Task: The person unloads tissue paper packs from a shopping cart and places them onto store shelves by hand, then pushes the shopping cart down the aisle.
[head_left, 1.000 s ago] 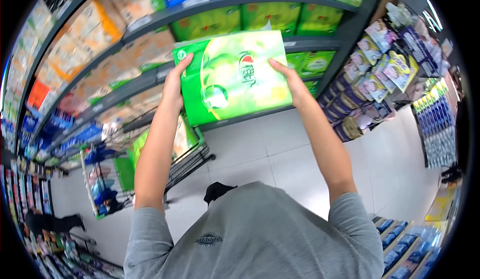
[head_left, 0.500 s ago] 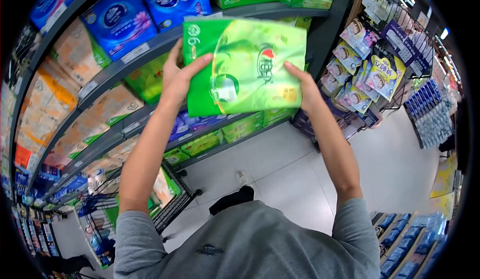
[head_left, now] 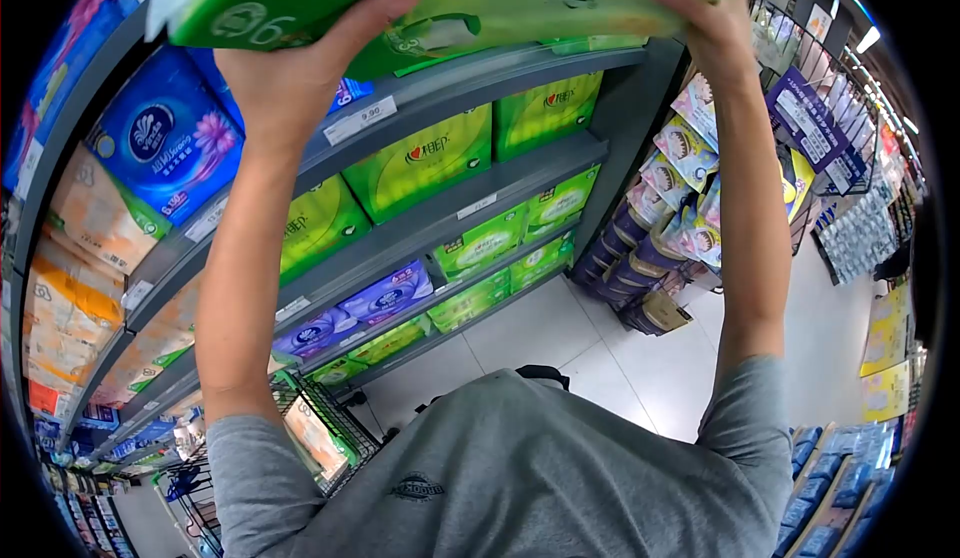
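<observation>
- One green pack (head_left: 500,13) was up at twelve o'clock, in front of the shelves (head_left: 545,176).
- Our left hand (head_left: 285,88), near half past ten, had its fingers closed on one end, thumb across the near face.
- Our right hand (head_left: 718,38), near half past one, gripped the opposite end, thumb in front.
- We had a cart (head_left: 352,455) at seven o'clock and hanging packets (head_left: 695,118) at two.

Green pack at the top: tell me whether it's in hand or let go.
In hand: the left hand and right hand hold the green pack from either side, thumbs against its face.
</observation>
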### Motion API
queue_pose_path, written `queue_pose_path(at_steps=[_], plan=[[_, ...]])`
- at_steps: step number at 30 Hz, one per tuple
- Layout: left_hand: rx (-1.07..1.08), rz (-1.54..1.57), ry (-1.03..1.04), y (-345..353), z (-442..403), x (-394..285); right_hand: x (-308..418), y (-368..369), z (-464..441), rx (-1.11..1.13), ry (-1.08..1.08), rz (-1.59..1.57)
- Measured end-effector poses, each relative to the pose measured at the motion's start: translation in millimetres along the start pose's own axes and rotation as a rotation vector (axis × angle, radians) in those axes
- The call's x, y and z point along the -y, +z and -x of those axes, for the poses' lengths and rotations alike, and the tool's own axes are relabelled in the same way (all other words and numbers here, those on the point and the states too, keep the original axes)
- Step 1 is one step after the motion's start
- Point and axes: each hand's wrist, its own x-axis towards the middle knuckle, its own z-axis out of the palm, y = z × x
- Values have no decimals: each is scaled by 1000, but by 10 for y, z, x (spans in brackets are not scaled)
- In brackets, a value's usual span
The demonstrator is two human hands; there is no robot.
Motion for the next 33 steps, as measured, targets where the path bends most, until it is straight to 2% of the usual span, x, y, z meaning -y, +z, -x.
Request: queue_pose_path(at_steps=[1,3,4,5,7,11,15,18,20,21,23,24,25,27,28,31,32,33], plan=[[3,-4,1,62,-12,42,-120,-26,-45,-2,-1,-5],[153,-62,-134,203,-54,72,-370,-60,-125,45,118,44],[69,-149,226,250,-28,462,-606,-109,-173,46,90,50],[100,-177,156,315,15,531,-866,-209,-213,60,221,100],[91,-193,83,504,74,657,-1205,-261,-275,59,299,4],[137,-246,5,770,98,791,-1529,-353,-330,120,320,-108],[205,-264,-23,894,154,1012,-1830,-469,-313,91,326,-166],[240,-389,1,878,228,1277,-1968,-509,-305,157,331,-133],[298,-308,-291,908,278,1379,-1950,-513,-263,209,384,187],[303,-313,-293,920,261,1406,-1854,-464,-228,207,386,180],[368,-236,-627,917,219,1435,-1699,-364,-164,-49,427,437],[356,-260,-622,903,229,1449,-1883,-320,-128,-98,221,386],[349,-261,-620,904,235,1490,-2010,-347,-113,-94,215,385],[228,-168,-822,903,247,1564,-2053,-320,-134,-149,116,243],[222,-169,-819,910,257,1603,-2100,-320,-126,-174,52,264],[74,-45,-983,974,252,1744,-2212,-253,-126,-206,-2,377],[33,-56,-1015,1038,243,1721,-2260,-226,-134,-170,98,328],[15,-55,-1013,1116,264,1704,-2309,-194,-133,-156,89,325]])
